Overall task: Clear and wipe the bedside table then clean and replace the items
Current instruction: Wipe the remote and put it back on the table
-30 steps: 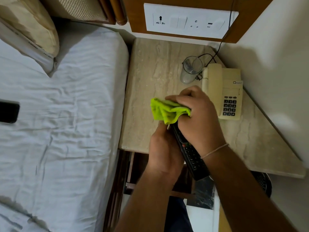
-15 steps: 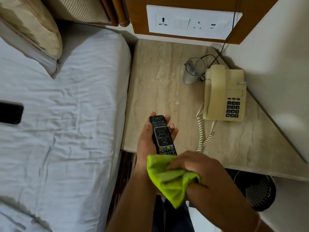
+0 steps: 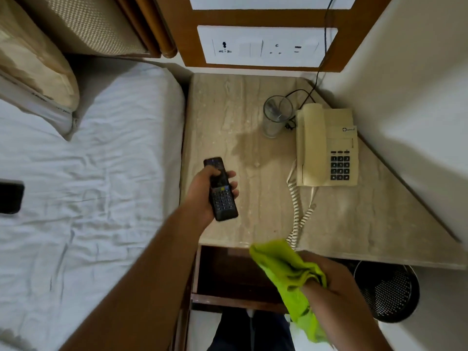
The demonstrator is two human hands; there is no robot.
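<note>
The marble bedside table (image 3: 228, 115) stands between the bed and the wall. My left hand (image 3: 202, 191) grips a black remote control (image 3: 222, 201) over the table's left front part, keypad facing up. Below the table's front edge, my right hand (image 3: 331, 287) is closed on a bunched lime-green cloth (image 3: 286, 272). A clear empty glass (image 3: 274, 117) stands upright near the back, beside a cream telephone (image 3: 326, 148) whose coiled cord (image 3: 298, 214) runs to the front edge. A damp patch shows on the marble near the glass.
The white-sheeted bed (image 3: 88, 198) lies to the left with a pillow (image 3: 35, 64) and a black phone (image 3: 10, 196) on it. A switch panel (image 3: 266, 45) is on the wall behind. An open dark drawer (image 3: 228, 274) sits under the table. A black mesh bin (image 3: 390, 292) stands at the right.
My right hand with the cloth drew off the remote, back below the table edge to the right. My left hand carried the remote forward over the table's left side.
</note>
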